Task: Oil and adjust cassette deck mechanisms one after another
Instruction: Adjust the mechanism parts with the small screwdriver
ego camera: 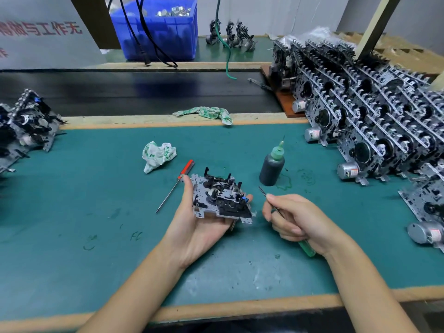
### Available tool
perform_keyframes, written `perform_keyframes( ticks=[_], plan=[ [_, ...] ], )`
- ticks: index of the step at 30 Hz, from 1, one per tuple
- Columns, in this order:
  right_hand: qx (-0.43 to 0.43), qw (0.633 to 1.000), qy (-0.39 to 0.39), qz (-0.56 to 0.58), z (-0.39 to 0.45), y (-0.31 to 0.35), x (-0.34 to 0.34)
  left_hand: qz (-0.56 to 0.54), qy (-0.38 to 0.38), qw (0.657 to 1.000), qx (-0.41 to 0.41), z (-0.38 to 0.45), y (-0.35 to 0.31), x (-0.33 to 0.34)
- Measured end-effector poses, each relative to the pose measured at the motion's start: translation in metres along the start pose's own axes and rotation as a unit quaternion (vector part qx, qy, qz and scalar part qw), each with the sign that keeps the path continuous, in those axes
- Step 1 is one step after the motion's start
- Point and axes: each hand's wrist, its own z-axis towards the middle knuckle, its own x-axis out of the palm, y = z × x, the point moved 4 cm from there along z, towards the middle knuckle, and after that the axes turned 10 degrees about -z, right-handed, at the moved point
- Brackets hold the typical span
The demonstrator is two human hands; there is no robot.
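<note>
My left hand [204,227] cradles a grey metal cassette mechanism [222,199] with black parts; my right hand [298,222] pinches a green-handled screwdriver [306,247].

Left hand [204,227] lies palm up, fingers curled upward; right hand [298,222] is fisted, thumb pinching.

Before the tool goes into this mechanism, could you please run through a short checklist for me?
1. Cassette deck mechanism held firmly in the left hand: ok.
2. Green-handled screwdriver gripped in the right hand: ok.
3. Tip clear of the mechanism, not yet touching: ok.
4. Oil bottle upright within reach: ok, though green residue rings the mat beside it.
5. Oil on the tip: cannot tell.
6. Rag nearby for wiping: ok.
</note>
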Motion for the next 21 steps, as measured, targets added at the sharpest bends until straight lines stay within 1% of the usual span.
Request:
perform_keyframes(
  ticks=[3,4,6,7,8,9,10,11,14,16,18,21],
  plan=[
    [-0.042,0.997,-0.02,-0.056,-0.001,0.003,0.003,0.004,0.019,0.999,-0.044,-0.001,-0.002,-0.004],
    [-0.068,0.994,-0.048,-0.068,-0.001,0.004,0.003,0.012,0.029,0.998,-0.06,-0.002,-0.003,-0.006],
    [-0.116,0.975,-0.144,-0.12,-0.003,0.005,-0.002,0.039,0.044,0.994,-0.091,-0.002,-0.006,-0.009],
    [-0.134,0.953,-0.201,-0.183,-0.005,0.006,-0.006,0.05,0.049,0.992,-0.106,-0.002,-0.007,-0.01],
    [-0.147,0.919,-0.248,-0.27,-0.008,0.007,-0.01,0.062,0.056,0.989,-0.12,-0.002,-0.009,-0.009],
    [-0.154,0.88,-0.269,-0.36,-0.01,0.009,-0.011,0.078,0.066,0.985,-0.138,-0.002,-0.01,-0.007],
    [-0.157,0.847,-0.271,-0.43,-0.012,0.01,-0.011,0.099,0.079,0.979,-0.159,-0.003,-0.01,-0.005],
    [-0.156,0.825,-0.262,-0.475,-0.013,0.011,-0.01,0.122,0.094,0.971,-0.185,-0.004,-0.01,-0.003],
    [-0.155,0.784,-0.236,-0.554,-0.016,0.012,-0.007,0.165,0.124,0.942,-0.265,-0.006,-0.004,-0.004],
    [-0.165,0.753,-0.21,-0.601,-0.021,0.011,-0.007,0.189,0.133,0.929,-0.29,-0.006,-0.002,-0.002],
    [-0.176,0.738,-0.165,-0.63,-0.026,0.008,-0.005,0.215,0.125,0.922,-0.296,-0.002,-0.005,0.001],
    [-0.194,0.72,-0.13,-0.653,-0.029,0.004,0.005,0.262,0.075,0.919,-0.284,0.008,-0.014,-0.001]
  ],
)
